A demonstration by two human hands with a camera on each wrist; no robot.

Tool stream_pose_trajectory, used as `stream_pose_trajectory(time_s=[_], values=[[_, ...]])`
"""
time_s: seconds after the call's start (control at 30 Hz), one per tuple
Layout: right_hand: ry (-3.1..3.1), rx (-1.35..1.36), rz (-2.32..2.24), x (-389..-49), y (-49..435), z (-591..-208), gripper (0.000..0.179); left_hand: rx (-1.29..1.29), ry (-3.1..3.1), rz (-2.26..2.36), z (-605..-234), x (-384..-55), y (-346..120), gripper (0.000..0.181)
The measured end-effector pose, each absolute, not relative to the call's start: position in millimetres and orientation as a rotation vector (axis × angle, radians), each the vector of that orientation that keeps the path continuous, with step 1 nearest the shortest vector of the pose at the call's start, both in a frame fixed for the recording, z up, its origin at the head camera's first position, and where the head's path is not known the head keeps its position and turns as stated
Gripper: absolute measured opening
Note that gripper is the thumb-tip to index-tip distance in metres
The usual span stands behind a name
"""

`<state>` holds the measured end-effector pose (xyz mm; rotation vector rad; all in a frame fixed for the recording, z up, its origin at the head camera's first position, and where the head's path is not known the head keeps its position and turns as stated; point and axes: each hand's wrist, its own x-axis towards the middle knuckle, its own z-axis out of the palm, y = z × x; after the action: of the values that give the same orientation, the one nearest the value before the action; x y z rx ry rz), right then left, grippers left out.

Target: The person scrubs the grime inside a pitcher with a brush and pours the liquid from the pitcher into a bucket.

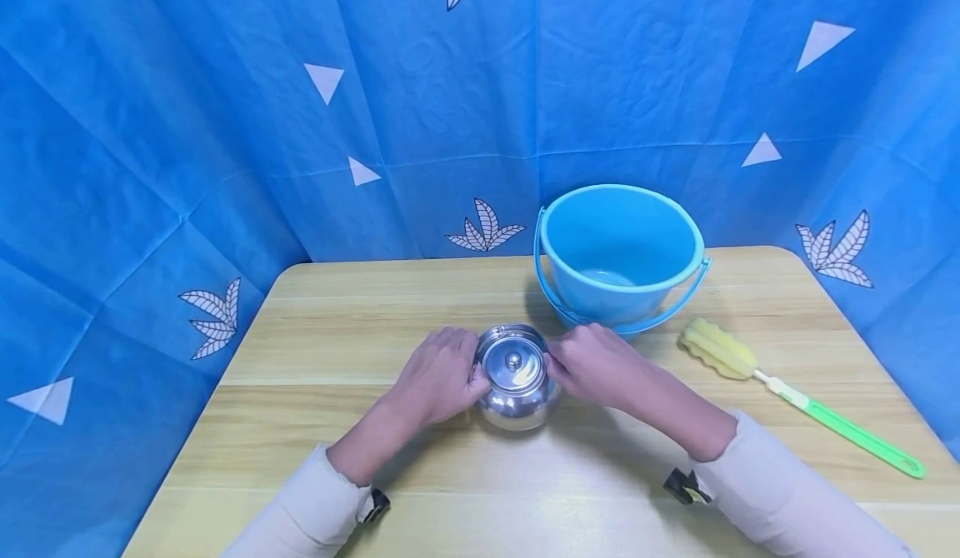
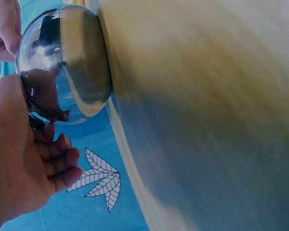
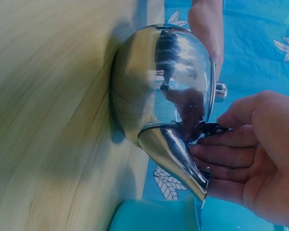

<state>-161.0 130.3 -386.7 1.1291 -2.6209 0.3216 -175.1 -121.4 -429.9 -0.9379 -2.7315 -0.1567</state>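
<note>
A shiny stainless steel teapot [image 1: 516, 412] stands upright on the wooden table, its round lid [image 1: 497, 366] with a small knob in place. My left hand [image 1: 441, 375] grips the upper rim on the left side, thumb along the edge and fingers curled. On the opposite side, my right hand [image 1: 600, 364] pinches a small dark lug [image 3: 213, 128] at the rim between thumb and forefinger. Just below those right fingers the curved spout [image 3: 172, 156] shows in the right wrist view; in the head view that hand hides it.
Behind the teapot to the right stands a light blue bucket [image 1: 577, 287] with its handle hanging down in front. A yellow sponge brush [image 1: 720, 348] with a green and white handle lies on the table [image 1: 337, 325] at the right. Blue patterned cloth [image 1: 450, 108] surrounds the table's back and sides.
</note>
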Motion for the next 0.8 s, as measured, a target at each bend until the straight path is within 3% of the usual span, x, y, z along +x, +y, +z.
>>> stream_pose_trajectory(time_s=[0.6,0.8], values=[[-2.584,1.083,0.320,-159.8,130.6,-377.9,0.012,-0.886,-2.786,-0.147,-428.8,-171.5,-120.0,0.037],[-2.544,1.077,0.319,-160.4,128.6,-377.1,0.020,-0.870,-2.788,-0.127,-428.3,-170.9,-119.2,0.036]])
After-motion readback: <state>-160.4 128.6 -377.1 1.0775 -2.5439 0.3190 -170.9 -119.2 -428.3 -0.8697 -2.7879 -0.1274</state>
